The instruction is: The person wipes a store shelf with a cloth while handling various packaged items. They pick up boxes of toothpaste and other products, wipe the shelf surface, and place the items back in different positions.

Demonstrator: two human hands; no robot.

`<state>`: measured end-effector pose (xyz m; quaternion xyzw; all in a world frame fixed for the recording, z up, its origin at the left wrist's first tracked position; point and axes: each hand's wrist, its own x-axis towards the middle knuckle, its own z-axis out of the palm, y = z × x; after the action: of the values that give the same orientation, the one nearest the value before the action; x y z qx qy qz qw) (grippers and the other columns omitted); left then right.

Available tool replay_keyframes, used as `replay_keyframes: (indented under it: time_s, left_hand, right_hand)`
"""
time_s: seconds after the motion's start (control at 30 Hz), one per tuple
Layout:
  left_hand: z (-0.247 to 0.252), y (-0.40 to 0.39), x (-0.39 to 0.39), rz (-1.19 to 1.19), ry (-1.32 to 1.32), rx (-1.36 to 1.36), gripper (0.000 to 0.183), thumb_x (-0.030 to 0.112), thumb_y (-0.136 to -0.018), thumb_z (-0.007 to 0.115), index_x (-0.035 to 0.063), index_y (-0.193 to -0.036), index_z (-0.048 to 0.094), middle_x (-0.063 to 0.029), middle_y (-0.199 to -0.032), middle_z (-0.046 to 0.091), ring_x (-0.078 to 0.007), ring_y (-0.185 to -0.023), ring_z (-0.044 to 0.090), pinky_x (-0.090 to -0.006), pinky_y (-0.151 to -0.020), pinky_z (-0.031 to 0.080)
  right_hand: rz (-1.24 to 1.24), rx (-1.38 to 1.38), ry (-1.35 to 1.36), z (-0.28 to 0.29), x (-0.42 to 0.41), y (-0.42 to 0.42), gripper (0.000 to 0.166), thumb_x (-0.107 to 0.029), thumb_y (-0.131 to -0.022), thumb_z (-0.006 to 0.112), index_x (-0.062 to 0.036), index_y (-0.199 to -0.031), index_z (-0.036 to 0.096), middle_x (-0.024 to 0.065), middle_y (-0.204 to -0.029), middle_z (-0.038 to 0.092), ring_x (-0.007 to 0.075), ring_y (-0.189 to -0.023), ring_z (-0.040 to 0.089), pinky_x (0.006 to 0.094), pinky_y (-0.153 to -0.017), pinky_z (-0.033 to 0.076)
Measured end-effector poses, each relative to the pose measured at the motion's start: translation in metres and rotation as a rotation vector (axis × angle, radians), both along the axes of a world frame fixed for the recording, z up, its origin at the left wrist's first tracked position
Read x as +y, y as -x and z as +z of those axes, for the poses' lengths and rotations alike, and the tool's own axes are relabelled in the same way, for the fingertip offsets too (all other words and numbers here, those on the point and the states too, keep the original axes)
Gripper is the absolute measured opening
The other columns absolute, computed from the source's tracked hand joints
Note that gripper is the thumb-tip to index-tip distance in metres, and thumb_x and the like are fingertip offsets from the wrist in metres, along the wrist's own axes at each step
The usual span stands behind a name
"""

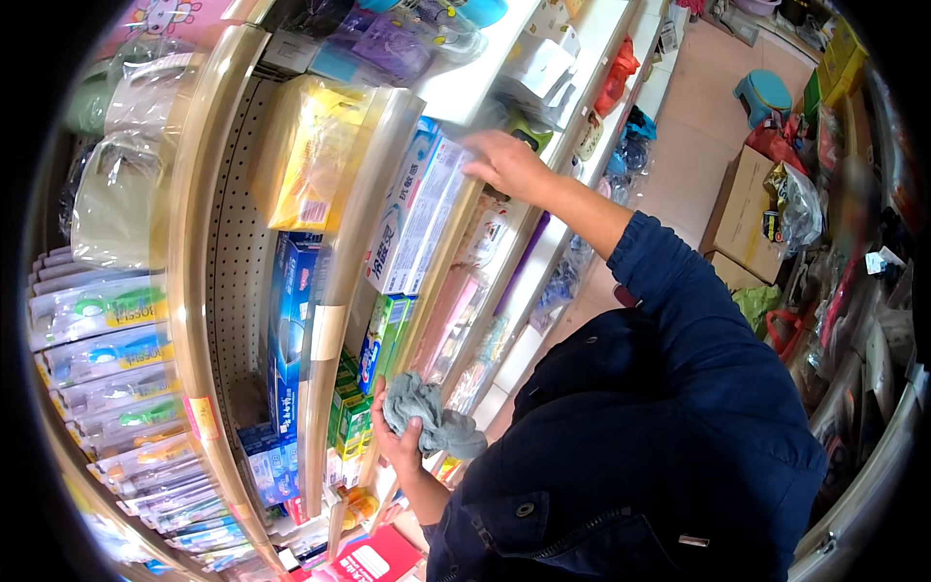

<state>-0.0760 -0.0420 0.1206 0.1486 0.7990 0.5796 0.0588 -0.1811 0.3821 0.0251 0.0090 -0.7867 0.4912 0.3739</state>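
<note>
My left hand [404, 436] holds a crumpled grey cloth [430, 415] at the front edge of the shelves. Farther up the picture, my right hand [505, 164] reaches to the end of white and blue toothpaste boxes [429, 211]; its fingertips are at or just above them, and contact is unclear. Between the hands stand green and blue toothpaste boxes [385, 331]. Behind the clear shelf guard are a yellow plastic-wrapped pack [313, 153] and dark blue boxes [291, 313].
Packaged toothbrushes [109, 356] hang at the left beside plastic-wrapped cups [120, 200]. Lower shelves hold bagged goods. Across the aisle are a blue stool [764, 94], a cardboard box [749, 218] and more bagged goods. A red box [378, 556] lies at the bottom.
</note>
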Motion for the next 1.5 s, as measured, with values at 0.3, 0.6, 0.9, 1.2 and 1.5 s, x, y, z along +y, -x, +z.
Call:
replay_keyframes:
  time_s: [0.3,0.6,0.9,1.2,1.5]
  left_hand:
    - [0.002,0.031,0.074,-0.196,0.066,-0.005,0.067,0.018,-0.065,0.075,0.0044,-0.123,0.045,-0.0222,-0.146,0.029,-0.0289,-0.127,0.042,-0.0385,-0.104,0.034]
    - [0.0,0.033,0.09,-0.181,0.112,-0.001,0.067,0.014,-0.065,0.073,0.0051,-0.125,0.044,-0.0213,-0.146,0.029,-0.0293,-0.129,0.039,-0.0399,-0.106,0.032]
    - [0.0,0.048,0.104,-0.113,0.117,0.136,0.078,0.02,-0.064,0.075,0.0033,-0.132,0.04,-0.0186,-0.147,0.029,-0.0285,-0.134,0.032,-0.0395,-0.108,0.028]
    - [0.013,0.076,0.11,-0.078,0.057,0.085,0.107,0.041,-0.062,0.079,-0.0044,-0.142,0.024,-0.0216,-0.146,0.027,-0.0304,-0.137,0.027,-0.0401,-0.111,0.023]
    - [0.008,0.113,0.079,-0.057,-0.3,-0.321,0.077,0.029,-0.072,0.071,-0.0076,-0.132,0.038,-0.0202,-0.124,0.053,-0.0322,-0.113,0.055,-0.0423,-0.099,0.043]
  right_hand:
    - [0.409,-0.385,-0.05,0.033,0.051,0.022,0.084,-0.065,-0.077,0.059,0.0068,-0.12,0.052,0.0286,-0.113,0.057,0.0366,-0.108,0.055,0.0391,-0.093,0.042]
    - [0.588,-0.556,-0.076,0.035,0.041,0.04,0.102,-0.075,-0.072,0.056,-0.005,-0.142,0.03,0.0242,-0.121,0.056,0.036,-0.11,0.055,0.0379,-0.094,0.043]
    - [0.588,-0.568,-0.165,0.039,0.041,0.039,0.101,-0.071,-0.078,0.051,-0.009,-0.148,0.012,0.0338,-0.121,0.051,0.0434,-0.113,0.052,0.0391,-0.097,0.042]
    - [0.554,-0.396,-0.199,0.014,0.037,0.056,0.106,-0.072,-0.077,0.051,-0.0065,-0.148,0.008,0.031,-0.114,0.056,0.0413,-0.106,0.056,0.0395,-0.091,0.044]
    - [0.667,-0.537,-0.071,0.036,0.039,0.045,0.104,-0.066,-0.076,0.057,-0.0132,-0.149,0.006,0.0271,-0.126,0.052,0.0401,-0.114,0.053,0.0387,-0.098,0.041]
